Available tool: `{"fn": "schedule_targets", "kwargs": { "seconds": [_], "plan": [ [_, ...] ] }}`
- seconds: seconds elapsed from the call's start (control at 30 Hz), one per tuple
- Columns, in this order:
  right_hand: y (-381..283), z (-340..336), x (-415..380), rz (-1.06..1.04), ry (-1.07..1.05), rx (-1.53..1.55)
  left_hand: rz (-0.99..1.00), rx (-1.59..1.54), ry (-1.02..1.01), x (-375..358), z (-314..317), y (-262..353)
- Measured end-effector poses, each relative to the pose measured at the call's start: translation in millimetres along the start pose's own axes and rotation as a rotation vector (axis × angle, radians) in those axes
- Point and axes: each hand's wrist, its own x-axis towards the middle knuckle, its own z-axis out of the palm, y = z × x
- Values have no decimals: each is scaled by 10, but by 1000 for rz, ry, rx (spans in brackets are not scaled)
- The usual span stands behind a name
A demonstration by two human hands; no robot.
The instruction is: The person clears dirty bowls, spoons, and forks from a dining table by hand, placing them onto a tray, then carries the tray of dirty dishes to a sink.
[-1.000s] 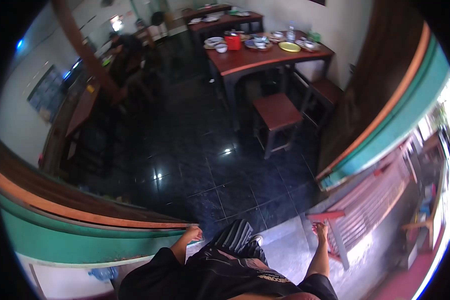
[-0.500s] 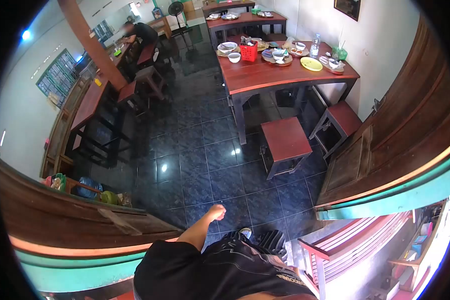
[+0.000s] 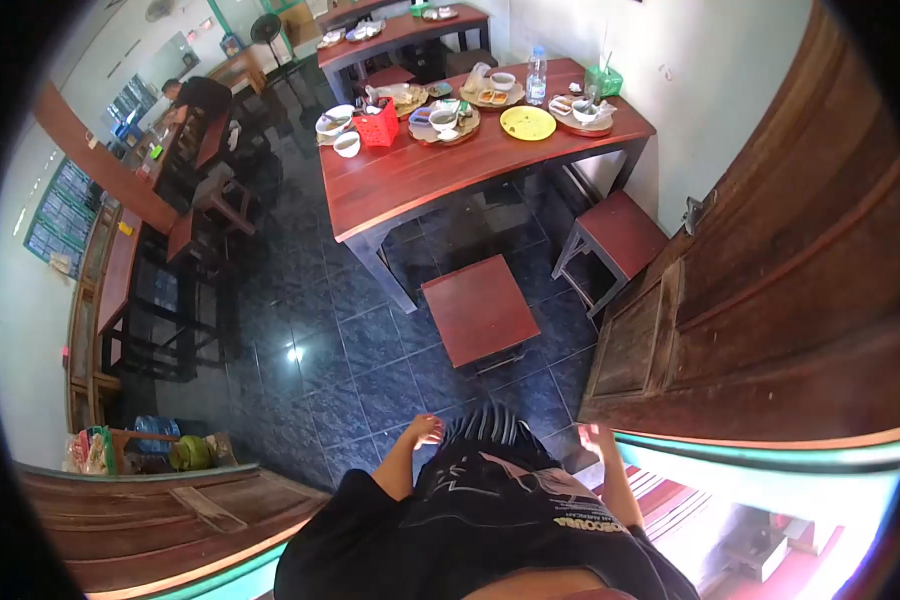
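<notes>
My left hand [image 3: 426, 430] hangs at my side in front of the dark shirt, fingers loosely bent and nothing visible in it. On the other side, my right hand [image 3: 598, 440] is low beside the open wooden door [image 3: 760, 290], its fingers a little apart and bright in the light. Neither hand touches anything. Ahead of them stands a red-topped stool [image 3: 480, 310]. Past it is a red wooden table [image 3: 390, 195] bearing a yellow plate [image 3: 528, 123], a red basket [image 3: 377, 127], a water bottle [image 3: 537, 77] and woven trays with used bowls.
A second stool [image 3: 620, 235] stands between the table and the door. Another door panel [image 3: 170, 510] is at lower left, near a green gas cylinder [image 3: 192, 454] and a blue water jug [image 3: 156, 434]. A person [image 3: 202, 100] sits far left. Dark tiles [image 3: 370, 370] cover the floor.
My view has moved forward and turned right, so the table and stool appear nearer and further left. My right hand has come into view; my left hand shows its fingers looser.
</notes>
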Motion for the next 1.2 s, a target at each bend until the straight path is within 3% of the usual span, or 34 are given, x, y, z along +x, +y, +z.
{"fn": "schedule_targets", "kwargs": {
  "seconds": [0.03,0.07,0.17,0.27,0.37,0.5,0.63,0.8,0.97,1.2],
  "plan": [
    [-614,164,234,78,68,-188,-30,-14,24,33,-4,26],
    [-830,121,694,-2,-67,-160,-54,-32,51,65,-21,43],
    [-2054,505,1468,-141,-88,-270,-76,-185,198,241,-119,204],
    [-2793,686,2095,-330,-160,-546,-135,-345,348,448,-217,457],
    [-3464,827,2363,-332,-212,-649,-169,-431,361,821,-235,927],
    [-4015,607,2652,-280,-247,-835,-135,-407,398,1252,-54,1851],
    [-4492,447,3121,-228,-201,-848,254,-489,307,1299,205,3105],
    [-5200,450,3857,-219,-247,-831,493,-514,351,1252,376,4471],
    [-5967,926,4916,-300,-371,-813,599,-654,468,1479,237,5408],
    [-6938,1918,5927,-499,-504,-635,495,-771,615,2052,-58,6466]
  ]
}}
